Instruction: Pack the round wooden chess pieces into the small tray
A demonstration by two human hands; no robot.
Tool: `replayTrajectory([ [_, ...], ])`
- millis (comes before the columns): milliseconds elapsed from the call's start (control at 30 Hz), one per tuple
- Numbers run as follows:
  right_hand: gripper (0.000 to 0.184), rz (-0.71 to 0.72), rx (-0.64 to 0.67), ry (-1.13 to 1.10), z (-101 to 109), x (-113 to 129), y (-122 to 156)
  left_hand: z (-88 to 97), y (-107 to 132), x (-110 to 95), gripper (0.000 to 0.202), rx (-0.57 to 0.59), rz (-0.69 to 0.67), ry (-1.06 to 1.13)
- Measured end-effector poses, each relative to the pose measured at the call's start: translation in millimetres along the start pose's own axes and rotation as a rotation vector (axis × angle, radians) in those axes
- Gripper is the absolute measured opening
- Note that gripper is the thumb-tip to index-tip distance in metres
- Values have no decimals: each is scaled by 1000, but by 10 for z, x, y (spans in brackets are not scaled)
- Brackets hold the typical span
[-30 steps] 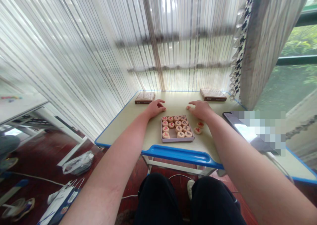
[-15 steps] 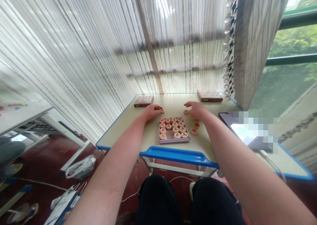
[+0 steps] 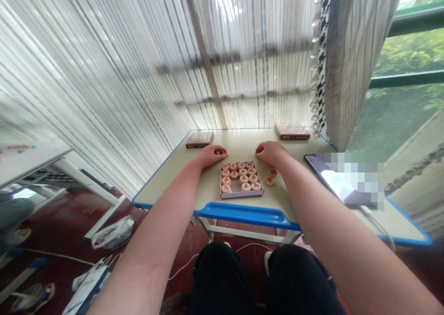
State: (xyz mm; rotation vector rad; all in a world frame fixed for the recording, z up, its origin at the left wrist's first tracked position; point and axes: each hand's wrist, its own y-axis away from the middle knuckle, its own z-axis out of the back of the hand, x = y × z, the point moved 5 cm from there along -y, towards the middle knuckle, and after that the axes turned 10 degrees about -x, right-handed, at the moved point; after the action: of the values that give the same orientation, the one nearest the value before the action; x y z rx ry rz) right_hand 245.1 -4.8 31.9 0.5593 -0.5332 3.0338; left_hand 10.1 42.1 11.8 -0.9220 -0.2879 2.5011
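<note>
Bench [image 3: 166, 181] w/ blue edge: L grip [image 3: 212, 155] pinches 1 pc [image 3: 225, 153], R grip [image 3: 272, 152] pinches another pc [image 3: 256, 154]; box [image 3: 242, 194] lies betw. them, on near side, abt. equally close.

On a pale, blue-edged table [image 3: 249, 141], a shallow lilac tray [image 3: 243, 194] holds round wooden xiangqi pieces [image 3: 243, 179]. Two loose pieces [image 3: 269, 181] lie just right, a flat dark-edged tablet [image 3: 339, 185] farther right; a flat brown left box [image 3: 200, 139] and matching right box [image 3: 292, 132] lie behind.

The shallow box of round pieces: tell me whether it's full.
Not full: the box shows a bare gap near its front edge, between red-marked pieces and black-marked pieces.
</note>
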Motion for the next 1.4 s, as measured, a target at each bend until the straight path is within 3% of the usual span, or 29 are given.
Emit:
replayTrajectory([
  [133, 23, 157, -84, -176, 171, 315, 151, 6, 2, -6, 43, -4, 32, 2],
  [233, 24, 348, 18, -358, 219, 650, 339, 5, 6, -24, 41, 9, 28, 31],
  [367, 22, 484, 63, -327, 231, 863, 501, 13, 19, -34, 38, 3, 20, 40],
  [533, 27, 586, 98, -245, 157, 895, 565, 14, 24, -32, 35, -5, -4, 38],
  [667, 20, 646, 128, -168, 70, 916, 597, 4, 16, -16, 34, -3, -14, 46],
  [1167, 19, 678, 124, -55, 57, 945, 588, 52, 43, -87, 31, 6, -8, 30],
  [1400, 15, 685, 102, -85, 50, 949, 594, 84, 41, -75, 28, -61, 57, 125],
])
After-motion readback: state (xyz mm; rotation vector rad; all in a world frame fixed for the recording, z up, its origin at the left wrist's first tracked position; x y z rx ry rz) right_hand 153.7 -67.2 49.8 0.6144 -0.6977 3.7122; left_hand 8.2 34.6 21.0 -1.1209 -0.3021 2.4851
